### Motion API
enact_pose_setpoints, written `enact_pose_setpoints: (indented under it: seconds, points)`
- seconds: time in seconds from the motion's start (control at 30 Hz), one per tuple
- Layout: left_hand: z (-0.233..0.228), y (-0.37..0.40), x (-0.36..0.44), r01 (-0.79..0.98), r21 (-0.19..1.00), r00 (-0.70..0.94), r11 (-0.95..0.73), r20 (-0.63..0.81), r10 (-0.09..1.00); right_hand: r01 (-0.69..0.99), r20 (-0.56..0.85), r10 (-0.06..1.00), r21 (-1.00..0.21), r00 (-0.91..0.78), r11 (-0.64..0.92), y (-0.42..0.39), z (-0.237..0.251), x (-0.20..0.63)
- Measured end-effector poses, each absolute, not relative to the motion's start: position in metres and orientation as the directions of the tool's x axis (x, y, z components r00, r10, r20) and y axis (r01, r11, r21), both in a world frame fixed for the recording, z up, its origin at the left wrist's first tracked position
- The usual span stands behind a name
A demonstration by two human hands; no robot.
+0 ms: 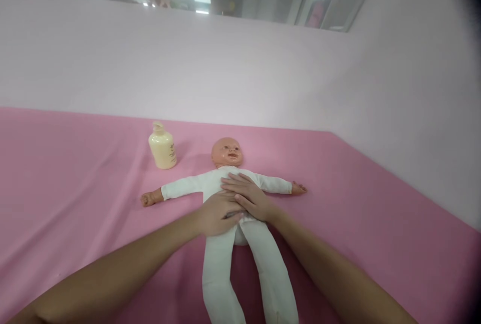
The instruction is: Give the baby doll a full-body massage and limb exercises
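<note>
Pink tabletop (356, 204) against a pale wall (225, 63), both hands flat on a doll.

Fingers (235, 182) of the right hand (250, 196) laid out straight and close together across the chest of the doll (229, 184), pointing left; left hand (218, 214) spread flat on the belly just below, its fingers partly tucked under the right hand, gripping nothing. Doll on its back at the middle of the pink cover, in a white suit, arms stretched out sideways, legs toward the camera. Cream pump bottle (163, 146) upright near the doll's head, left of it, apart from both hands.
</note>
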State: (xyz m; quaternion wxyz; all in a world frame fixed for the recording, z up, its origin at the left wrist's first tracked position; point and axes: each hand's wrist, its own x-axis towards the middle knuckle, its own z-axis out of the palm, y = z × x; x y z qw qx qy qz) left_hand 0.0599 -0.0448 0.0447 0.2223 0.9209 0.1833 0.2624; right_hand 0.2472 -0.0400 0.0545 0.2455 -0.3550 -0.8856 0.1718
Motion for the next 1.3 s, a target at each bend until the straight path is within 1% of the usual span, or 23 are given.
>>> enact_pose_setpoints:
  seconds: [0.1,0.2,0.37,0.47,0.57,0.67,0.83,0.87,0.93,1.0,1.07,1.17,1.23,1.3]
  points:
    - [0.041,-0.036,0.059,0.203,0.529,0.772,-0.824,0.431,0.467,0.587,0.286,0.765,-0.506,-0.577,0.632,-0.035,0.052,0.245]
    - [0.039,-0.032,0.058,0.223,0.537,0.732,-0.813,0.458,0.504,0.633,0.278,0.806,-0.508,-0.522,0.585,-0.031,0.047,0.244]
    - [0.028,-0.023,0.054,0.341,0.551,0.622,-0.762,0.475,0.622,0.732,0.265,0.896,-0.516,-0.356,0.444,-0.028,0.036,0.247]
    - [0.022,-0.019,0.053,0.369,0.555,0.598,-0.746,0.472,0.647,0.762,0.235,0.921,-0.519,-0.309,0.388,-0.026,0.031,0.25]
    - [0.02,-0.018,0.052,0.413,0.561,0.578,-0.717,0.447,0.683,0.819,0.176,0.961,-0.504,-0.214,0.274,-0.024,0.031,0.252]
    - [0.019,-0.016,0.051,0.482,0.564,0.522,-0.671,0.43,0.736,0.888,0.143,0.981,-0.423,-0.129,0.179,-0.027,0.039,0.25]
    - [0.012,-0.008,0.051,0.598,0.578,0.395,-0.555,0.39,0.832,0.976,0.186,0.981,-0.197,-0.054,0.091,-0.054,0.057,0.233]
    - [0.01,-0.008,0.051,0.62,0.568,0.378,-0.541,0.387,0.841,0.985,0.178,0.983,-0.162,-0.034,0.063,-0.061,0.058,0.229]
    - [0.009,-0.008,0.052,0.645,0.526,0.381,-0.554,0.408,0.83,0.99,0.176,0.984,-0.136,0.001,0.024,-0.073,0.056,0.22]
    - [0.009,-0.01,0.053,0.645,0.466,0.429,-0.605,0.434,0.792,0.992,0.193,0.981,-0.122,-0.015,0.039,-0.081,0.05,0.215]
    - [0.013,-0.014,0.053,0.63,0.408,0.51,-0.66,0.424,0.749,0.987,0.194,0.979,-0.142,-0.053,0.081,-0.081,0.046,0.214]
    - [0.022,-0.02,0.055,0.615,0.354,0.603,-0.704,0.365,0.71,0.955,0.132,0.979,-0.234,-0.154,0.182,-0.066,0.045,0.223]
    - [0.027,-0.025,0.057,0.632,0.342,0.613,-0.695,0.327,0.719,0.912,0.091,0.963,-0.309,-0.254,0.269,-0.052,0.047,0.234]
    - [0.032,-0.031,0.061,0.653,0.338,0.615,-0.678,0.286,0.735,0.856,0.086,0.935,-0.381,-0.344,0.35,-0.04,0.048,0.246]
